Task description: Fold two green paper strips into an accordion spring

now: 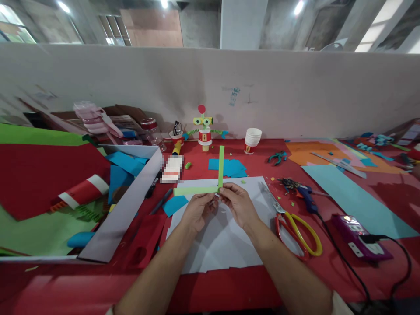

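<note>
Two light green paper strips (221, 164) meet at a right angle between my hands, one pointing away from me and one to the left. My left hand (201, 211) pinches them near the corner. From the other side, the fingertips of my right hand (238, 202) are closed on the same corner, touching the upright strip. Both hands are above white paper sheets (243, 245). Beyond them lie blue paper pieces (229, 167), and another blue piece (174, 204) is left of my left hand. The exact fold at the corner is hidden by my fingers.
Red-and-yellow scissors (297, 232) and a glue gun (306, 199) with its cord lie to the right, near a purple power strip (359, 236). A white box (127, 210) of paper stands left. A paper-cup figure (205, 136) and stacked cups (252, 139) stand behind.
</note>
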Available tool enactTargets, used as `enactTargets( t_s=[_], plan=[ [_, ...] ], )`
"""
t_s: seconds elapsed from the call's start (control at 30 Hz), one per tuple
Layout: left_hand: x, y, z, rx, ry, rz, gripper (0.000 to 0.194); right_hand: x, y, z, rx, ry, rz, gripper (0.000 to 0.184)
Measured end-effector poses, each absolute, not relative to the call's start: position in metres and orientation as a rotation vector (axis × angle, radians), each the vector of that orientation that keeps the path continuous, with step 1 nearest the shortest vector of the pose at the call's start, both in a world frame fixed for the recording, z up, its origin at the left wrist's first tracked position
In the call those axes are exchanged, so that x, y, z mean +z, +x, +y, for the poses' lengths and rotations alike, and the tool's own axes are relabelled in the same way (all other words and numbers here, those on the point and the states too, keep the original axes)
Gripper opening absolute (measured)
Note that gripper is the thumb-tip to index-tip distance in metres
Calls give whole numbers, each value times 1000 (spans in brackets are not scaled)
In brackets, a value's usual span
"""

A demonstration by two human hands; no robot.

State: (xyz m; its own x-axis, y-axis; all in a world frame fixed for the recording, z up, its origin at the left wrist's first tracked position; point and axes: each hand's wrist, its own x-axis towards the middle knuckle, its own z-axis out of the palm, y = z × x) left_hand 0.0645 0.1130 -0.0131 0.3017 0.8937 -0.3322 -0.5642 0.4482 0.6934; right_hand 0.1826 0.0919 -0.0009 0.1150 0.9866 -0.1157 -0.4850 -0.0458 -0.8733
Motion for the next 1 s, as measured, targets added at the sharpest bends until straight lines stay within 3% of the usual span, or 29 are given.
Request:
enactTargets(
  t_s=[0.43, 0.8, 1.0],
  plan=[
    [-19, 53, 124, 892, 675, 771, 27, -2, 183, 88, 1268, -1009, -936, 15],
    [-13, 53, 124, 948, 713, 775, 23, -8, 180, 91, 1185, -1086, -1138, 15],
    [-12, 58, 123, 1017, 632, 823, 22, -7, 180, 90, 1188, -1184, -940, 22]
  ],
)
